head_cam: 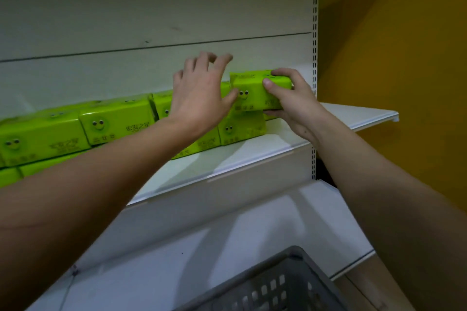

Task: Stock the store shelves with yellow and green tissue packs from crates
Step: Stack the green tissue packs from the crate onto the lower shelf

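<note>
A: Nearest us, bottom edge: rim of a grey slatted crate. We can't see its contents from this angle. It sits on the lower shelf, white.

B: Noted. Moving outward, both forearms reach up to the upper shelf. Grip status?

A: Right hand grips a green tissue pack, thumb on its front face, fingers curled over the top and under the base. Left hand is open, fingers spread, thumb tip touching the pack's left end; it holds nothing.

B: Where does the pack sit?

A: At the right end of the second layer, above the end pack of the bottom layer. We can't tell whether it has touched down. The stocked row of green packs runs leftward, two layers high. Behind is the white back panel; at right, the slotted upright and a yellow wall.

B: Step in hand?

A: We judge it as placement: seating this pack at the row's end. Next move calls for pressing it flush against its left neighbour, squaring it, then releasing. No yellow packs in view; bare shelf remains to the right.
</note>
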